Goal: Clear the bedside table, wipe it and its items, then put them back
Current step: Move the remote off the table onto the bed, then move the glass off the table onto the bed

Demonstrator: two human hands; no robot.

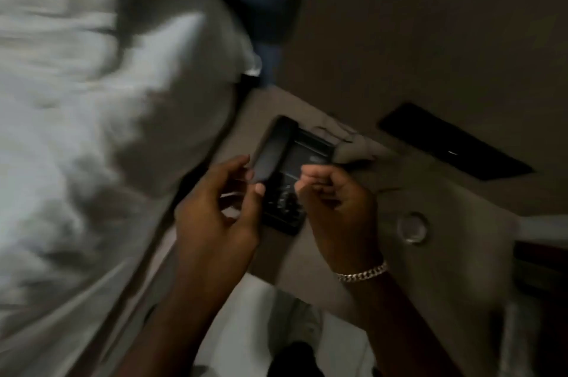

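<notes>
Both hands are reaching over the near edge of the worktop [445,223] toward a black desk telephone [285,180] sitting on it. The left hand [215,207] is loosely spread, its thumb and fingers closing around the near end of the handset [270,152], which is lying in its cradle along the phone's left side. The right hand [335,201] is curled with its fingers bunched over the phone's right edge; motion blur is making it hard to tell whether it is pinching anything.

The telephone is looking like hard, smooth plastic: stiff, moderately light, a little slick. The handset is probably resting loose and tethered by a cord, so lifting the base alone is risking it sliding off. Gripping the base by both long sides, one thumb pinning the handset, seems safest, with slack left for the cable.

To the right, a small round glass object [413,227] is standing on the worktop, well apart. Farther back, a dark flat panel [455,143] is lying along the wall side. White bedding [92,100] is filling the left.
</notes>
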